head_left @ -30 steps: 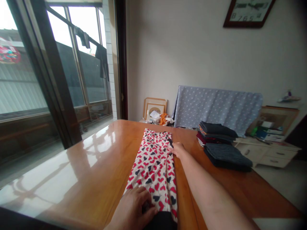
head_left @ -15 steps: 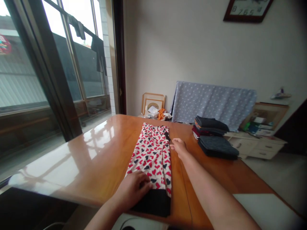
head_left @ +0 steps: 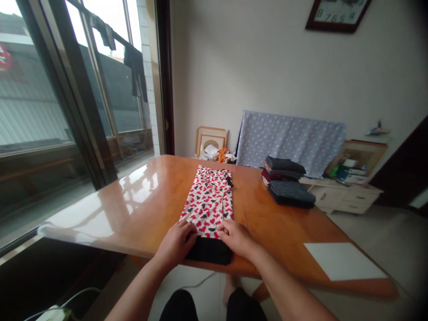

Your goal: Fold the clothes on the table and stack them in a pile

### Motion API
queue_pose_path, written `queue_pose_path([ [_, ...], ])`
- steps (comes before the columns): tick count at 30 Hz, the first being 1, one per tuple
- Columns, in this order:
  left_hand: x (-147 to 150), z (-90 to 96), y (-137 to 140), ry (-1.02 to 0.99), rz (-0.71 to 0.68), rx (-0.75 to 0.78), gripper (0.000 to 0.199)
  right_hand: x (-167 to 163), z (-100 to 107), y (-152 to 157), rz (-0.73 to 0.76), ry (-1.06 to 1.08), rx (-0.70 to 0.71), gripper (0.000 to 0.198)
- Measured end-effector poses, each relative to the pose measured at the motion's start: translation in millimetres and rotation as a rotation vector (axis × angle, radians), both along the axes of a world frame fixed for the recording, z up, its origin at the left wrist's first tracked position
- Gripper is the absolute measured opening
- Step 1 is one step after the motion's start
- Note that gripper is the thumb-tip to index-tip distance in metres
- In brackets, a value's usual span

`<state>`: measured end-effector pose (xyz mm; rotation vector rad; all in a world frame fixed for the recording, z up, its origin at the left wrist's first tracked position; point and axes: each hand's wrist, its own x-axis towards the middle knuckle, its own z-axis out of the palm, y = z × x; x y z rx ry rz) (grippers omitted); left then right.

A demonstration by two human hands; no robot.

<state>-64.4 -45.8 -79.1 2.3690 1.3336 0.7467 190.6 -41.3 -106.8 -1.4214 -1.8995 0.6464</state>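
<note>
A folded white garment [head_left: 209, 198] with red and black hearts lies lengthwise on the wooden table. Its near end is a black band [head_left: 210, 249], and a small black bow sits on its far right edge. My left hand [head_left: 182, 234] is at the garment's left edge, just above the band, its fingers curled onto the cloth. Across from it, my right hand [head_left: 232, 234] pinches the right edge at about the same height. The fingertips of both hands are partly hidden.
Folded dark clothes [head_left: 289, 180] are stacked in two piles on the table's [head_left: 267, 236] right side. A white sheet [head_left: 344, 261] lies near the right corner. Behind the table hangs a blue dotted cloth [head_left: 290, 142], with a white cabinet [head_left: 344, 196] beside it. Glass doors stand at the left.
My right hand has come back from beside the garment's far right edge to its near right edge. My left hand stays near the band. The view has shifted, showing more floor and my legs.
</note>
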Motion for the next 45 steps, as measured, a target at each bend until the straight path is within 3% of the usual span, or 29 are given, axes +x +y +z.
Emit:
queue_pose_path([
  [8,6.4,-5.5,-1.8,0.122,0.038,0.067,0.025,-3.7,10.2,-22.9,-0.121,-0.103,0.117,0.010],
  [15,8.4,-17.9,2.9,0.008,-0.041,-0.003,0.027,3.2,-4.9,-21.0,-0.157,0.019,0.070,0.011],
  [19,-1.6,-13.5,4.6,-0.200,0.140,-0.077,0.032,7.4,-13.1,-15.7,-0.156,0.242,0.009,0.018],
  [21,-6.9,-9.5,3.3,-0.206,0.231,-0.065,0.034,8.9,-14.7,-15.0,-0.151,0.325,0.021,0.021],
  [27,-8.3,0.0,-12.9,0.171,0.545,-0.033,0.049,9.8,-15.1,-17.1,-0.136,0.368,0.056,0.026],
  [30,-6.9,2.6,-19.4,0.242,0.636,-0.059,0.060,9.8,-17.7,-16.0,-0.133,0.389,0.061,0.028],
  [34,-10.1,7.9,-19.3,0.277,0.610,-0.147,0.059,11.1,-21.6,-12.7,-0.125,0.418,0.046,0.028],
  [41,-3.3,8.9,-16.1,0.198,0.492,-0.209,0.031,12.1,-24.1,-10.0,-0.126,0.386,0.044,0.028],
  [45,1.6,4.6,-15.9,0.092,0.476,-0.203,0.017,12.9,-18.7,-7.4,-0.082,0.452,-0.046,0.024],
])
